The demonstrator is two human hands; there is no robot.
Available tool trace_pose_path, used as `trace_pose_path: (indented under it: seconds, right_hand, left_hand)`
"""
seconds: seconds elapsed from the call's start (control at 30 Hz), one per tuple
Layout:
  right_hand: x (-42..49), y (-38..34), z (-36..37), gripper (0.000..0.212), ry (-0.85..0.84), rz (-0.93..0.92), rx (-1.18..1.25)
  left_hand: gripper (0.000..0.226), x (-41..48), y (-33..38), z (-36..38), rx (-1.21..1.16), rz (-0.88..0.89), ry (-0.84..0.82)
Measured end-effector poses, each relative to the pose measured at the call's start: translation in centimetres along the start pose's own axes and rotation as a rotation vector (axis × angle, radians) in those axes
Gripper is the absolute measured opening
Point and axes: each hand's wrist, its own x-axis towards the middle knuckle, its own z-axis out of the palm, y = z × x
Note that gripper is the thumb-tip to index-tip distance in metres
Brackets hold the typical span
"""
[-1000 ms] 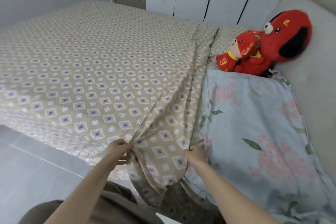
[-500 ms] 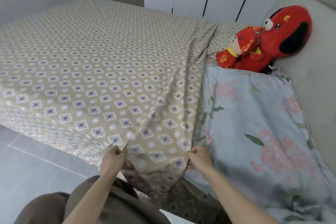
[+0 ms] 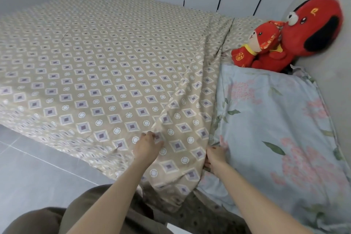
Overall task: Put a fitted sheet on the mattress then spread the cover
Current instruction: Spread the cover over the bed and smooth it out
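At the near edge of the bed (image 3: 199, 220), the left hand (image 3: 148, 146) lies flat on the patterned cover (image 3: 114, 62) while the right hand (image 3: 215, 156) pinches its hem beside the floral pillow (image 3: 275, 129); drawing the ridge between them taut should smooth it.

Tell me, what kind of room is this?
Most likely a bedroom. A patterned sheet is spread out wide, flowery bedding lies beside it, and red plush toys sit at the far end.
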Motion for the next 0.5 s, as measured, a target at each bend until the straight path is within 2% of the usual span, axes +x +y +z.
trace_pose_path:
  seconds: [0.1,0.23,0.3,0.37,0.5]
  right_hand:
    - [3.1,1.4,0.4,0.053,0.066,-0.067,-0.004]
    - [-0.4,-2.7,1.4,0.029,0.109,-0.034,-0.012]
    - [-0.6,-3.2,1.7,0.035,0.134,-0.033,0.005]
    - [-1.3,-4.1,2.0,0.042,0.157,-0.024,0.020]
    - [-1.3,-4.5,1.7,0.038,0.177,-0.082,-0.003]
  left_hand:
    - [0.034,1.0,0.4,0.7,0.160,-0.040,0.046]
    - [0.021,2.1,0.1,1.2,0.294,-0.031,0.047]
    - [0.023,2.4,0.2,1.2,0.349,0.007,0.020]
    - [0.026,2.4,0.4,1.1,0.349,0.039,0.022]
    - [0.031,2.6,0.1,0.8,0.313,0.029,0.031]
